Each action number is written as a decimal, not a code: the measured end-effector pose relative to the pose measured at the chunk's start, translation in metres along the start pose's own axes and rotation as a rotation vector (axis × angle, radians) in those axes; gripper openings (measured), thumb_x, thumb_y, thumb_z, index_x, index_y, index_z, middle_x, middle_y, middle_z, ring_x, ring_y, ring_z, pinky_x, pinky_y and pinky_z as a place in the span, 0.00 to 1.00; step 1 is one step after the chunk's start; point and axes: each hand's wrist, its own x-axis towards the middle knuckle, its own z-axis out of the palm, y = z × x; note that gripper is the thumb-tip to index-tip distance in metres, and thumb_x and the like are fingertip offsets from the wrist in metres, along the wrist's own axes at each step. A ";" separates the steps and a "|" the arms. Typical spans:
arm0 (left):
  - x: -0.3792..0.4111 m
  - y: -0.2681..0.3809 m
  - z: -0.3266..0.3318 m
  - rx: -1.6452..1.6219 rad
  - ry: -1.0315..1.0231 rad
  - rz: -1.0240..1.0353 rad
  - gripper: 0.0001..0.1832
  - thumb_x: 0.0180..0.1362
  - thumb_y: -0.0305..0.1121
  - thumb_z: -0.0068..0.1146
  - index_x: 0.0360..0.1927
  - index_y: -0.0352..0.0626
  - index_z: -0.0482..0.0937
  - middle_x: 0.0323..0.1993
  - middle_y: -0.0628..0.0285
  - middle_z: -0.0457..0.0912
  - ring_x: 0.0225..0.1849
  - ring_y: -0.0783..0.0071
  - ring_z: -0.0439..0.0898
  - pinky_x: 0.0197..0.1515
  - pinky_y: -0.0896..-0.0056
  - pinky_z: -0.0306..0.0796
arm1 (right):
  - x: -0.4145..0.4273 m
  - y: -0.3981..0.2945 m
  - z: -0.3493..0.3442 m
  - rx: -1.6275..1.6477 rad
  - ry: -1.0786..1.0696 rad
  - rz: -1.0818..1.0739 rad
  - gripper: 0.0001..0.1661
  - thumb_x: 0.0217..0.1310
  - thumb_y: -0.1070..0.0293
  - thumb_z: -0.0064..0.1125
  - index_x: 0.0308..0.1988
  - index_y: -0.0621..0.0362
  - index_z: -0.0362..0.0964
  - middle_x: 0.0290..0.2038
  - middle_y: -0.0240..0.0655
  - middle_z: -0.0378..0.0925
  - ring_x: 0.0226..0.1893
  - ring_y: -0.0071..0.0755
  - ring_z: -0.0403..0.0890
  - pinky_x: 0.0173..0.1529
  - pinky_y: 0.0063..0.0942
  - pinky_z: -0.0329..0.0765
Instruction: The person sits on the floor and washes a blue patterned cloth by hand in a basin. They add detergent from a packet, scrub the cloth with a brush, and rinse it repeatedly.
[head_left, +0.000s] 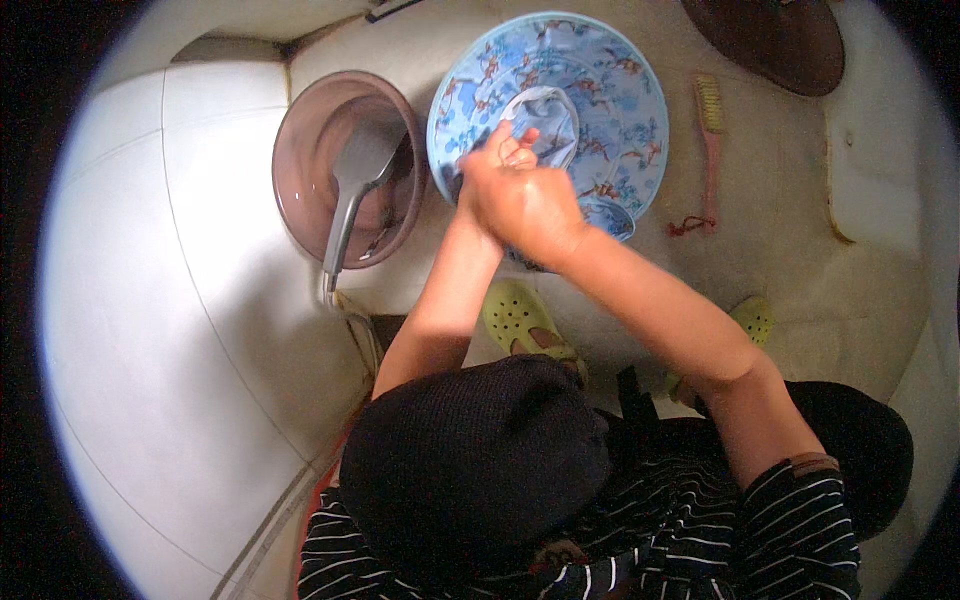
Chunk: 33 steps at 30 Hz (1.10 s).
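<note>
My left hand (495, 161) and my right hand (534, 214) are together over a round, light-blue fabric piece (607, 97) printed with small brown animal figures. Across the left wrist lies the right hand, its fingers mostly hidden from me. Fingers of the left hand are partly curled and apart, with nothing visible between them. Just beyond the fingertips, a white-edged cloth opening (546, 124) sits in the middle of the round piece. A blue rim binds its outer edge, and a small printed flap (611, 216) lies at its near side.
To the left stands a brown plastic tub (296, 180) with a grey shower head (352, 172) resting in it. A pink-handled scrubbing brush (709, 150) lies on the floor to the right. A dark brown round object (780, 45) is beyond it. White tiles (225, 187) line the left.
</note>
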 end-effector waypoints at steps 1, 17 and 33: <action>-0.021 -0.015 0.045 0.205 0.393 0.239 0.14 0.62 0.43 0.43 0.37 0.43 0.70 0.23 0.63 0.76 0.28 0.73 0.75 0.35 0.71 0.70 | 0.002 0.005 -0.001 0.021 0.042 0.044 0.04 0.49 0.69 0.48 0.31 0.50 0.65 0.15 0.38 0.72 0.17 0.41 0.78 0.16 0.35 0.72; 0.003 -0.019 0.012 0.114 0.334 0.194 0.12 0.61 0.43 0.44 0.36 0.46 0.71 0.21 0.69 0.72 0.19 0.80 0.70 0.25 0.81 0.67 | 0.006 0.015 0.008 -0.055 0.031 0.123 0.10 0.47 0.66 0.49 0.35 0.50 0.66 0.20 0.42 0.77 0.17 0.40 0.79 0.19 0.36 0.75; -0.017 -0.005 0.023 0.172 0.399 0.440 0.11 0.56 0.35 0.54 0.33 0.36 0.73 0.27 0.61 0.75 0.23 0.79 0.72 0.23 0.82 0.66 | -0.005 0.097 -0.009 1.355 -0.187 0.755 0.12 0.58 0.67 0.49 0.44 0.54 0.67 0.19 0.28 0.68 0.16 0.19 0.62 0.19 0.18 0.59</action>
